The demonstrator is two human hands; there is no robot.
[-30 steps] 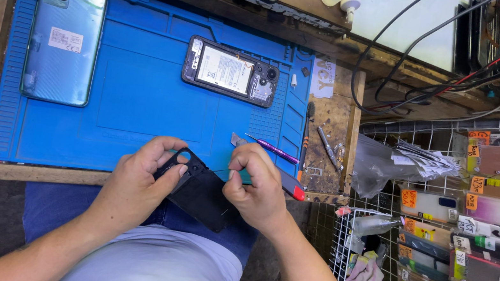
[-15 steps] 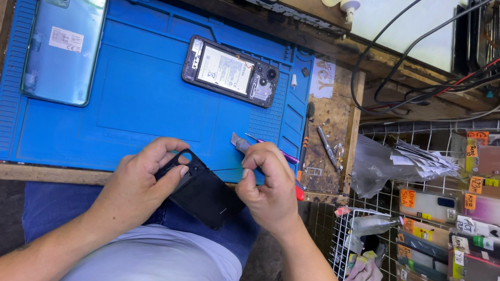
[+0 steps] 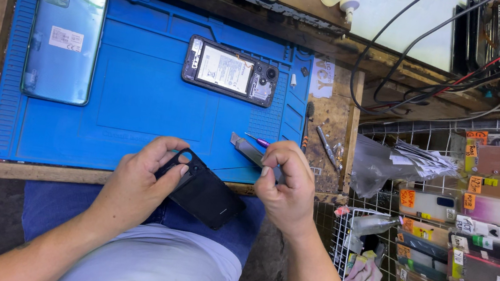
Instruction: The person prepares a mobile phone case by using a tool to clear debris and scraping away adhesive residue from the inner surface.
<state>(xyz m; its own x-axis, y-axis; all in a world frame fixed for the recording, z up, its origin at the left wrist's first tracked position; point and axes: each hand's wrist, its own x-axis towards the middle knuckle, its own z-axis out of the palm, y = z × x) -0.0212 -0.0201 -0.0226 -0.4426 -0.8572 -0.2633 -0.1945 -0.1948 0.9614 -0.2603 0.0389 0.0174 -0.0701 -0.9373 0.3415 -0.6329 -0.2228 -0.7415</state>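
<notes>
My left hand (image 3: 142, 178) holds a black phone back cover (image 3: 204, 194) by its camera-cutout end, over my lap at the bench's front edge. My right hand (image 3: 286, 184) has come off the cover and is closed around a grey utility knife (image 3: 248, 148), whose blade points up and left over the blue mat (image 3: 134, 93). An opened phone (image 3: 231, 71) with its battery and camera parts exposed lies on the mat ahead of my hands. A teal phone (image 3: 64, 39) lies back-up at the mat's left end.
A pink-tipped tool (image 3: 258, 140), a screwdriver (image 3: 307, 125) and tweezers (image 3: 328, 147) lie on the worn wood right of the mat. Black cables (image 3: 414, 65) hang at the back right. A wire rack of packaged phone cases (image 3: 473, 254) fills the right side.
My right hand has drawn away from the black cover to the right, fingers curled on the knife. The left hand keeps hold of the cover, which has tilted slightly.
</notes>
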